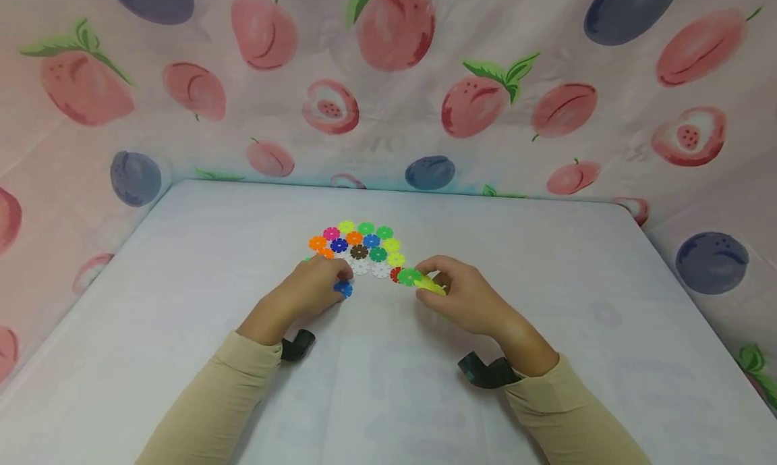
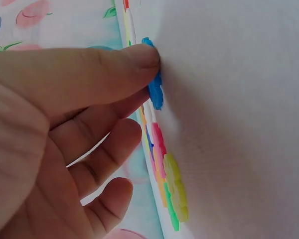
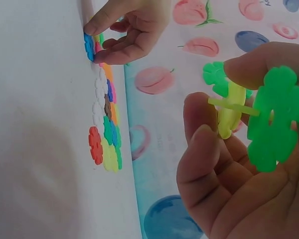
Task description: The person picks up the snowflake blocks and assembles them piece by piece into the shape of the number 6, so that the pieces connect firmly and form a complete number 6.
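Between the thumb and fingers of my left hand (image 1: 311,286) a blue snowflake disc (image 2: 156,92) is pinched on edge, close over the table. My right hand (image 1: 467,295) grips a small cluster of slotted-together discs, raised above the table: in the right wrist view a large green disc (image 3: 278,124) faces the camera, joined to yellow discs (image 3: 231,112), with another green disc (image 3: 215,75) behind. Flat between the hands lies an arch of multicoloured discs, among them a brown disc (image 1: 359,252). Its right end has a red disc (image 3: 95,145); my left hand partly hides the left end.
A white cloth covers the table (image 1: 394,384). Behind it hangs a fruit-printed curtain (image 1: 376,134). Black wrist devices, the left one (image 1: 298,345) and the right one (image 1: 487,370), stick out by the sleeves. White discs (image 1: 380,270) line the arch's inner side.
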`<state>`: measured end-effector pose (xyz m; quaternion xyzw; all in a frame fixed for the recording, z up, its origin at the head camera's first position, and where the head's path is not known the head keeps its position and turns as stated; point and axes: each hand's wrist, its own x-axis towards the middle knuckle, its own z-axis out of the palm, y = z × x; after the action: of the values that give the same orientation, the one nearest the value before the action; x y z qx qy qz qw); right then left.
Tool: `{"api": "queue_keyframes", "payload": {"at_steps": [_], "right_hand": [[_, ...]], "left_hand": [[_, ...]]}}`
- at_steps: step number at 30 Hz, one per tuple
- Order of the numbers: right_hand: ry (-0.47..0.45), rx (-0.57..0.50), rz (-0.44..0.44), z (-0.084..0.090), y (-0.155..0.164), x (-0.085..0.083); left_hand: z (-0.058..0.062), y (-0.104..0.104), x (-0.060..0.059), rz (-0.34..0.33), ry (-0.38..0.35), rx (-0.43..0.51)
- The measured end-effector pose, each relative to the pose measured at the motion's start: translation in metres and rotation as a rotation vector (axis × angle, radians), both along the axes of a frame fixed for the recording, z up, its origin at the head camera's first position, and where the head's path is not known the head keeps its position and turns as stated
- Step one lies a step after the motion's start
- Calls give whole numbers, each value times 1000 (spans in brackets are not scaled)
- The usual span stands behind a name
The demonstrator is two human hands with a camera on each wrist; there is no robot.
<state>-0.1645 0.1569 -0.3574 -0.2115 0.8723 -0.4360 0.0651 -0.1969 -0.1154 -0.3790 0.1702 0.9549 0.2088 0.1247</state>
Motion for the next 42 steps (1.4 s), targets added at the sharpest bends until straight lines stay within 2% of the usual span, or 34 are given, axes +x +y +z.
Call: {"api": "queue_keyframes", "payload": {"at_steps": [7, 14, 21, 34, 38, 42], "right_hand": [[-18, -2, -3, 0, -1, 0], [-25, 5, -1, 1, -2, 2], [-13, 11, 3, 0, -2, 2], [-24, 21, -7, 0, -2, 2], [-27, 20, -6, 0, -2, 3], [-30, 17, -1, 1, -2, 3]], "left_hand": [[-1, -1, -3, -10, -46, 36], [-2, -3, -5, 1, -53, 24], [-2, -4, -6, -1, -120, 59], [0, -6, -4, -66, -58, 34], [0, -7, -3, -78, -72, 49], [1, -7, -2, -91, -97, 108]]}}
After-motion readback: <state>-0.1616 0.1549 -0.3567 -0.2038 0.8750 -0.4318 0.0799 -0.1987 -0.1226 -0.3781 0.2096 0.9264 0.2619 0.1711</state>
